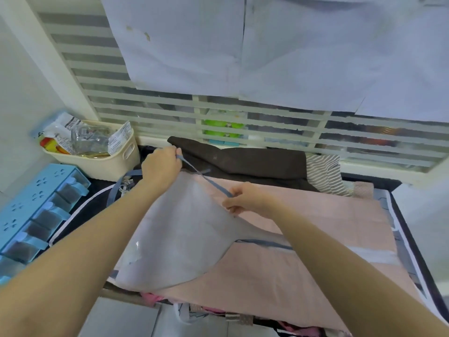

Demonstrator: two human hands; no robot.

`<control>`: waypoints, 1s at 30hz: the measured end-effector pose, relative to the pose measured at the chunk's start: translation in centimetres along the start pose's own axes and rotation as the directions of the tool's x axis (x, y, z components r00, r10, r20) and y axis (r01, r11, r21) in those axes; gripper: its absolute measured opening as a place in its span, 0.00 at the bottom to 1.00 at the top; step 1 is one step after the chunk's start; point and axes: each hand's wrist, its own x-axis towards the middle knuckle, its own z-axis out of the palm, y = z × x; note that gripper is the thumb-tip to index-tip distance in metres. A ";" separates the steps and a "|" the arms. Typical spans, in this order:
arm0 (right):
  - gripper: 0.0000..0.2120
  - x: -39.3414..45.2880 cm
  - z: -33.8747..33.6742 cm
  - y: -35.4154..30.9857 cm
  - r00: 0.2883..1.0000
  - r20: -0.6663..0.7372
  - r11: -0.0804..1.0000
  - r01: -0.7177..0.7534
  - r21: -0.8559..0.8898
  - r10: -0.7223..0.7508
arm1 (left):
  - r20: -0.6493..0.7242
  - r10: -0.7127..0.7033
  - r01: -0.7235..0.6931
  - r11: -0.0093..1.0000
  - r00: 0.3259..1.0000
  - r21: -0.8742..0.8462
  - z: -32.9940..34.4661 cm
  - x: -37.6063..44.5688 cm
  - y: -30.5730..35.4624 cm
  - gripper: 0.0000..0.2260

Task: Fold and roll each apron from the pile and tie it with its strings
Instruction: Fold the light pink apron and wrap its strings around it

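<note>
over the pink apron (291,268) pile, my left hand (161,166) and right hand (245,199) each pinch the blue string (206,180), pulling it taut so the grey apron (184,229) lifts for folding.

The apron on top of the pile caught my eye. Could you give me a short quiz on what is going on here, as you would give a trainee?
1. True or false: both hands hold the same blue-grey string.
2. Which lies directly under the translucent apron? A) pink cloth B) a green towel C) bare wood
3. Fill in: the cream basket stands on the person's ___ side.

Key:
1. True. The left hand pinches one end and the right hand grips the string further along.
2. A, the pink cloth.
3. Left, beside the blue organizer.
</note>
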 end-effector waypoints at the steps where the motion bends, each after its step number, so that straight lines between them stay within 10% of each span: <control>1: 0.05 -0.5 0.2 0.5 0.999 0.014 0.999 -0.032 -0.008 0.032 | 0.032 -0.011 0.014 0.997 0.999 -0.082 -0.9 0.3 0.8 0.13; 4: 0.05 -2.3 0.7 0.9 0.997 0.058 0.997 -0.046 0.054 0.043 | 0.164 0.128 -0.087 0.967 0.978 -0.238 -2.6 -0.3 4.9 0.05; 10: 0.09 -6.0 -1.3 -2.2 0.973 -0.197 0.852 0.206 0.481 -0.124 | 0.168 0.584 -0.499 0.785 0.794 -0.368 -2.2 -4.7 11.4 0.23; 14: 0.07 -9.0 -3.1 -0.5 0.962 -0.270 0.849 0.186 0.494 -0.053 | 0.270 0.445 -0.188 0.748 0.854 -0.637 -0.3 -6.8 13.1 0.23; 18: 0.07 -10.7 -5.3 3.3 0.912 -0.398 0.806 0.160 0.570 0.100 | 0.708 0.460 0.017 0.833 0.536 -0.553 3.0 -9.0 13.1 0.21; 23: 0.02 -11.7 -9.0 8.5 0.835 -0.486 0.776 0.123 0.619 0.256 | 0.751 0.414 -0.322 0.905 0.513 -0.279 6.2 -6.9 12.6 0.14; 28: 0.03 -10.9 -12.6 12.1 0.699 -0.601 0.742 0.150 0.653 0.387 | 0.957 0.118 -0.596 0.800 0.266 0.067 9.1 -5.2 11.7 0.14; 30: 0.04 -9.9 -14.3 12.9 0.614 -0.656 0.782 0.099 0.616 0.439 | 0.961 0.060 -0.638 0.758 0.271 0.132 10.1 -4.5 11.3 0.15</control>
